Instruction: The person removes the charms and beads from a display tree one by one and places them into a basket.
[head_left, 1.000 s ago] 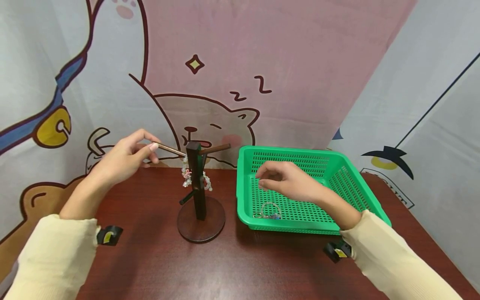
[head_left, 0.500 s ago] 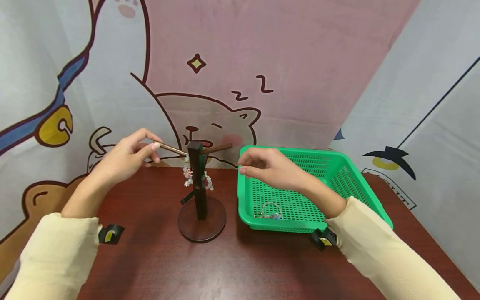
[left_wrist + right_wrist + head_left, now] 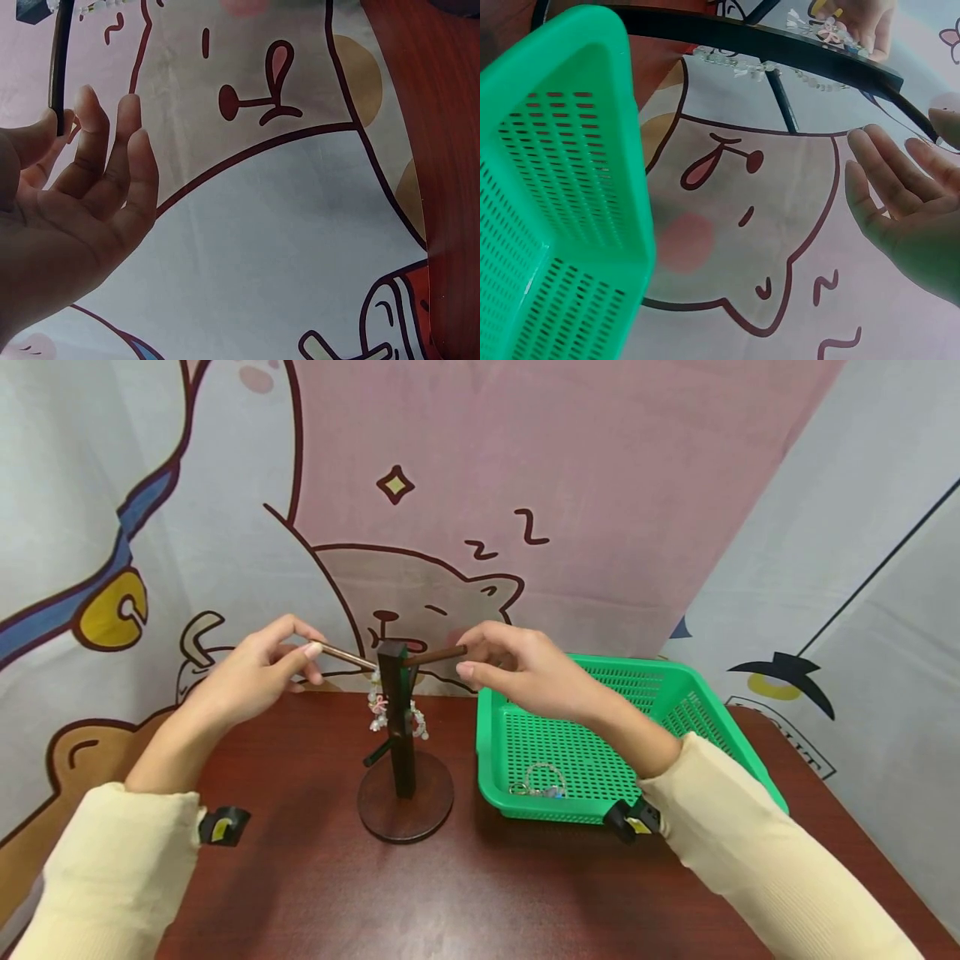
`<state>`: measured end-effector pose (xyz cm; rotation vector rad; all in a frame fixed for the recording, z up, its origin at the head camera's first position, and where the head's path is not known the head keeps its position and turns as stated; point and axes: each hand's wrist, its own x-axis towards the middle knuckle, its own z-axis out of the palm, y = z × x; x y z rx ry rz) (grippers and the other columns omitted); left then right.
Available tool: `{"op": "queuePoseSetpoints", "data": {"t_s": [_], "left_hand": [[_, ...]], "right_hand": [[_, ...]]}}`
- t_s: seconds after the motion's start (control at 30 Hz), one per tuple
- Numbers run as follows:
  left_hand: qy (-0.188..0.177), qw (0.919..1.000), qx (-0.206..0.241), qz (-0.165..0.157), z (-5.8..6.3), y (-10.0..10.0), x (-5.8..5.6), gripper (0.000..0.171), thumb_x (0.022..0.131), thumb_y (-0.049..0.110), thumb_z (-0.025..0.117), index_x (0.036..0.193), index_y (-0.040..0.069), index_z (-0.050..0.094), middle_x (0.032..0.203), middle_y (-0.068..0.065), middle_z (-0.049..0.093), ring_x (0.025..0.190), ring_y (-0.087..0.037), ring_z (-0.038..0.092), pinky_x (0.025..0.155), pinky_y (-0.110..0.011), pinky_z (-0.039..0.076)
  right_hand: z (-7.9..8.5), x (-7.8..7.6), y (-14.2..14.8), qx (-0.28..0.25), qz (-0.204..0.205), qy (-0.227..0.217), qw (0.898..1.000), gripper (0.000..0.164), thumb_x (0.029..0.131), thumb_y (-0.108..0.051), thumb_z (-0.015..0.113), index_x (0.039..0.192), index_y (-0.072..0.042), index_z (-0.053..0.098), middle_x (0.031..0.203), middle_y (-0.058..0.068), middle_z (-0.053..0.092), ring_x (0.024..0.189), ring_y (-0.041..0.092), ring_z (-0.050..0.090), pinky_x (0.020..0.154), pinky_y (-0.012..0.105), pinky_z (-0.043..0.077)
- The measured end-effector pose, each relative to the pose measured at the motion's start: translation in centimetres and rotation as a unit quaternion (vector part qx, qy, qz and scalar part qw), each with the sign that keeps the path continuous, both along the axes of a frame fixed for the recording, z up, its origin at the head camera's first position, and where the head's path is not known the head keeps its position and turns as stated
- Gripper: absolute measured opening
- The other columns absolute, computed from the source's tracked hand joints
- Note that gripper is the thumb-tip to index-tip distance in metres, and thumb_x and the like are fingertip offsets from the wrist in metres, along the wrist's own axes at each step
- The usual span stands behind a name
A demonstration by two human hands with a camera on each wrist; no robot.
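A dark wooden jewelry stand [image 3: 397,718] stands upright on a round base. My left hand [image 3: 258,668] pinches the tip of its left peg [image 3: 345,655] between thumb and finger. Beaded bracelets [image 3: 377,703] with pale beads and a pink charm hang on the stand. My right hand [image 3: 525,670] has thumb and fingertips around the end of the right upper peg [image 3: 435,656]. In the right wrist view a thin pale strand [image 3: 900,121] runs beside that peg to those fingertips; its kind is too fine to tell. The far sides of the bracelets are partly hidden behind the post.
A green perforated basket [image 3: 491,797] sits to the right of the stand, with a clear bracelet [image 3: 545,767] and small trinkets in its near left corner. The reddish-brown table [image 3: 337,893] meets a cartoon-printed cloth [image 3: 600,510] at the back.
My right hand has moved left and up, from over the basket to the end of the right upper peg. The left hand keeps its pinch on the left peg.
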<state>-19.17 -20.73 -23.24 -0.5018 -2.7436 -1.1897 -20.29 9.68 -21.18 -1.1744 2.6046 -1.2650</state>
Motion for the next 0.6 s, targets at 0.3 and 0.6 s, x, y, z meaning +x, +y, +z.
{"op": "queuePoseSetpoints", "data": {"t_s": [0.3,0.6], "left_hand": [[0.004,1.0000,-0.001,0.002,-0.03,0.14,-0.01,0.026,0.099,0.023,0.039,0.114,0.004,0.046,0.076,-0.008,0.060,0.079,-0.020,0.059,0.067,-0.028,0.048],[0.014,0.9996,0.023,0.005,-0.34,0.31,0.13,0.024,0.098,0.022,0.042,0.113,0.004,0.049,0.080,-0.010,0.064,0.072,-0.010,0.060,0.065,-0.025,0.048]], "right_hand": [[0.52,-0.12,-0.71,-0.012,0.014,0.015,1.000,0.014,0.092,-0.012,0.055,0.104,-0.007,0.060,0.078,0.002,0.062,0.070,0.013,0.058,0.063,0.030,0.044],[0.40,-0.06,-0.70,-0.024,0.018,0.006,1.000,0.015,0.093,-0.008,0.053,0.105,-0.004,0.060,0.081,0.003,0.063,0.073,0.014,0.060,0.067,0.032,0.045]]}}
